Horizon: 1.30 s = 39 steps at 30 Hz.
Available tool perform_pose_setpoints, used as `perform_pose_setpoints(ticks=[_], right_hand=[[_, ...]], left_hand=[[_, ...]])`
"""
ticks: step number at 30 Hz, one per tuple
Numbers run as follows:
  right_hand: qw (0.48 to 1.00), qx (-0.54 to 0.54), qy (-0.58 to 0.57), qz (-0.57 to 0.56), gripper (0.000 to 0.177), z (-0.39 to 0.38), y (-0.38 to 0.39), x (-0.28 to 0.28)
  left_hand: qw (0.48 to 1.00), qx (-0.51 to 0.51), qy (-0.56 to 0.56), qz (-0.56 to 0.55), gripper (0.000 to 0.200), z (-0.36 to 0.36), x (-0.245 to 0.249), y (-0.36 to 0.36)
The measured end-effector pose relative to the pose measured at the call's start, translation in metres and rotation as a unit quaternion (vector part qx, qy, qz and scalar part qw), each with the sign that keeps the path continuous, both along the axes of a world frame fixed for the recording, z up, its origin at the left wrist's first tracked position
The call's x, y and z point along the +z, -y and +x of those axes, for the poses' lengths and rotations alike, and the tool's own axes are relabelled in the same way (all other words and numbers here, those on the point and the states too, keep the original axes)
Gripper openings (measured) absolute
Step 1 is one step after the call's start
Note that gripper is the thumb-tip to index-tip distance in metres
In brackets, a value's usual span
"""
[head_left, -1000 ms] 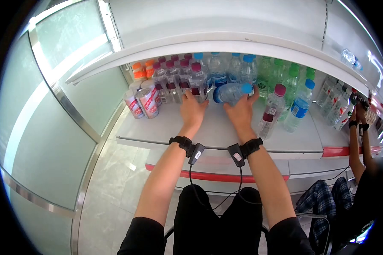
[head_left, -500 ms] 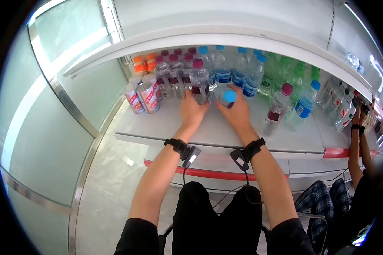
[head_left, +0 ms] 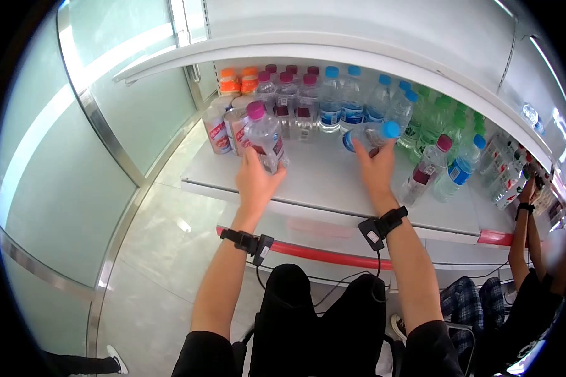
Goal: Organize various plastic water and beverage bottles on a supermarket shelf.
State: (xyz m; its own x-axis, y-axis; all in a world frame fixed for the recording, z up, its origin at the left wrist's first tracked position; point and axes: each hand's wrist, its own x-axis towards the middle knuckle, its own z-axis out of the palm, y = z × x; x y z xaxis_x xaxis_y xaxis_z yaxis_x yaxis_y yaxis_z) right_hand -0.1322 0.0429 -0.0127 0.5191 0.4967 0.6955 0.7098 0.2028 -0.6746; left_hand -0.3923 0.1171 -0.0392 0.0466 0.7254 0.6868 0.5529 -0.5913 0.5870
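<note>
My left hand [head_left: 256, 182] is closed around a clear water bottle with a magenta cap [head_left: 265, 135], tilted in front of the cans at the shelf's left end. My right hand [head_left: 377, 171] grips a blue-capped water bottle [head_left: 365, 133], which leans toward me before the row of blue-capped bottles. Behind my left hand stand several bottles with dark red caps [head_left: 307, 103]. To the right of my right hand are a dark-red-capped bottle [head_left: 424, 171] and another blue-capped bottle [head_left: 459, 169] near the shelf's front.
White-and-red cans [head_left: 217, 133] and orange-capped bottles [head_left: 230, 81] fill the left corner. Green bottles [head_left: 440, 119] stand at the back right. An upper shelf [head_left: 333, 50] overhangs the white shelf [head_left: 321, 182]. A co-worker's arms [head_left: 523, 226] reach in at far right.
My left hand has moved left with the magenta-capped bottle, away from its row. My right hand has moved slightly right, and its blue-capped bottle now lies more sideways.
</note>
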Motion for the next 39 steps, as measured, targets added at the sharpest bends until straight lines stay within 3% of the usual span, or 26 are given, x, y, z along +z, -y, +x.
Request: perform_pose_setpoints(ticks=[2, 5, 8, 10, 14, 16, 17, 19, 22, 29, 31, 34, 39], right_hand=[[1.0, -0.001, 0.001, 0.03, 0.082, 0.003, -0.008, 0.002], [0.997, -0.03, 0.037, 0.06, 0.085, 0.003, -0.021, 0.014], [0.99, -0.069, 0.122, 0.002, 0.087, 0.002, -0.032, 0.031], [0.986, 0.011, 0.001, -0.168, 0.089, -0.008, -0.036, 0.055], [0.974, 0.068, -0.067, -0.206, 0.09, -0.027, -0.049, 0.065], [0.98, 0.088, 0.085, -0.158, 0.091, -0.014, -0.073, 0.041], [0.98, 0.088, 0.085, -0.159, 0.091, -0.011, -0.075, 0.038], [0.951, 0.103, 0.032, -0.292, 0.089, -0.023, -0.064, 0.051], [0.959, 0.087, 0.09, -0.253, 0.085, -0.013, -0.076, 0.037], [0.965, 0.042, 0.049, -0.254, 0.076, -0.001, -0.101, 0.017], [0.965, -0.039, 0.167, -0.199, 0.065, 0.0, -0.108, 0.011], [0.959, 0.024, 0.065, -0.273, 0.078, -0.006, -0.102, 0.024], [0.96, -0.008, 0.094, -0.263, 0.084, -0.015, -0.093, 0.025]], left_hand=[[0.998, 0.002, -0.041, 0.042, 0.052, 0.001, 0.003, -0.001], [0.999, 0.0, -0.019, 0.05, 0.052, 0.0, 0.003, -0.001], [0.999, 0.01, -0.006, 0.038, 0.053, 0.001, -0.002, -0.003], [0.999, 0.003, -0.01, 0.031, 0.053, 0.0, 0.001, -0.002], [1.0, -0.002, -0.006, 0.015, 0.053, 0.0, 0.002, -0.001], [1.0, 0.001, -0.011, 0.027, 0.054, 0.0, -0.001, -0.004], [0.999, 0.002, -0.018, 0.04, 0.054, 0.0, -0.002, -0.004], [0.999, 0.001, -0.015, 0.033, 0.054, 0.001, -0.001, -0.003], [1.0, 0.001, -0.008, 0.024, 0.054, 0.002, -0.001, -0.002], [1.0, 0.005, -0.003, 0.017, 0.054, 0.002, 0.001, 0.001], [1.0, 0.009, -0.006, 0.022, 0.053, 0.002, 0.001, 0.001], [1.0, 0.009, -0.003, 0.018, 0.054, 0.001, 0.004, 0.004], [1.0, 0.006, -0.007, 0.003, 0.056, 0.002, 0.002, 0.003]])
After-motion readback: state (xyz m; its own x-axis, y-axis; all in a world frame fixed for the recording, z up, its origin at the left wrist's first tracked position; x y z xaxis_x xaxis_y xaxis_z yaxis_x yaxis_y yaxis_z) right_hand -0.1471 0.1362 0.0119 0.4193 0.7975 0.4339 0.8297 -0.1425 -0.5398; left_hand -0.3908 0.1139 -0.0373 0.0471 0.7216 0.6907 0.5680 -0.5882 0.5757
